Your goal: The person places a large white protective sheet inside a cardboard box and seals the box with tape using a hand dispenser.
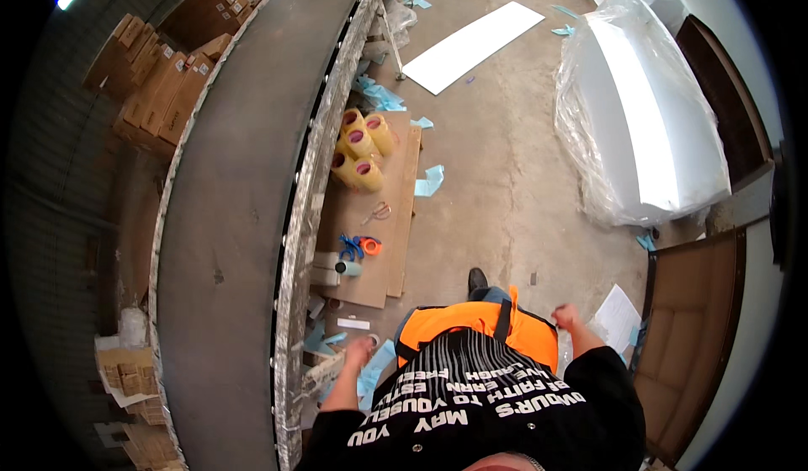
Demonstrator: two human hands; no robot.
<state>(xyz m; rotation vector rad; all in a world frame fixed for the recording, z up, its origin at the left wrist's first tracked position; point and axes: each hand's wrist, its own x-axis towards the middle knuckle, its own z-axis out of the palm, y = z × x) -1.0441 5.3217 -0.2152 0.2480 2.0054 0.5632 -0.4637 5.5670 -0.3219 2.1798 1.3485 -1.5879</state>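
Note:
My left hand (360, 352) hangs low beside the conveyor belt's near edge, its fingers curled round. At its fingertips shows a small round greyish thing (374, 339), too small to name. On the other side of my orange apron (471, 328), my right hand (566, 315) is loosely closed, and nothing shows in it. A brown cardboard sheet (383, 282) lies ahead of my left hand. It bears yellowish rolls (362, 147) of wrap, scissors (380, 212), a blue tool (348, 247), an orange tape roll (370, 245) and a pale, dark-capped bottle (347, 268).
The long grey conveyor belt (236, 176) runs along my left, with cardboard boxes (164, 92) beyond it. A white panel (475, 46) lies on the floor ahead. To the right stand plastic-wrapped white panels (648, 117) and a brown padded panel (686, 345). Blue scraps (429, 181) litter the floor.

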